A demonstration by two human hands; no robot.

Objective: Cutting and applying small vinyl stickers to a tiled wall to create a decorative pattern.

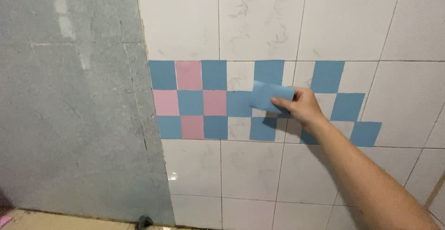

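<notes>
My right hand (301, 105) reaches up to a white tiled wall (259, 21) and pinches a blue square sticker (270, 95) by its right edge. The sticker is lifted and curled off the wall, over the middle row of a checker band of blue squares (213, 74) and pink squares (188, 75). The band runs three rows high across the wall, with white gaps toward the right. My forearm (366, 174) comes in from the lower right. My left hand is out of view.
Bare grey cement wall (69, 100) fills the left side, meeting the tiles at a rough vertical edge. A strip of floor (55, 220) and a small dark object (144, 221) show at the bottom.
</notes>
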